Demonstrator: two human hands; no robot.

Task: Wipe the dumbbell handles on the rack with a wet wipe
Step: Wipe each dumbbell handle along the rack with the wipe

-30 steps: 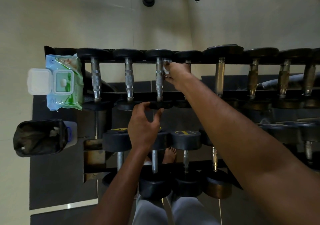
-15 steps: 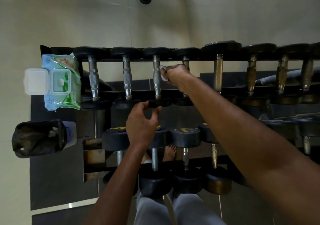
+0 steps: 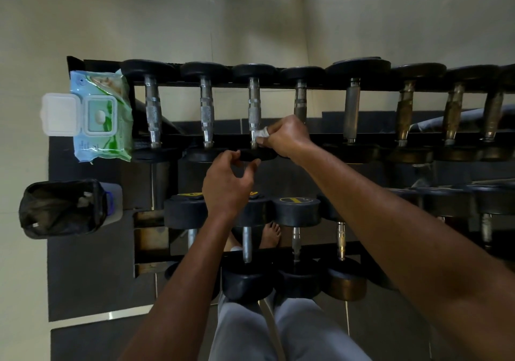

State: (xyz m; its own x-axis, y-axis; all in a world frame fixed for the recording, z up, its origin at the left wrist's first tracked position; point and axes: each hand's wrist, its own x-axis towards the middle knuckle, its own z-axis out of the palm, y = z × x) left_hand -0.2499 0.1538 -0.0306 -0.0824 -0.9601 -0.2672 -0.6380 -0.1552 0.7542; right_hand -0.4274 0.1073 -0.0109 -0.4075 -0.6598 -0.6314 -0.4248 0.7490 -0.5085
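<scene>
Right hand (image 3: 287,138) presses a wet wipe (image 3: 261,135) against the third handle (image 3: 254,110); left hand (image 3: 227,185) hovers half-open, empty; pack (image 3: 101,115) lettering illegible.

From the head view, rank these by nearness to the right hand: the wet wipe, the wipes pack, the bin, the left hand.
1. wet wipe: pinched in the right hand, against a handle.
2. left hand: just below and left of it, open.
3. wipes pack: at the rack's left end, lid open.
4. bin: on the floor, lower left.
</scene>
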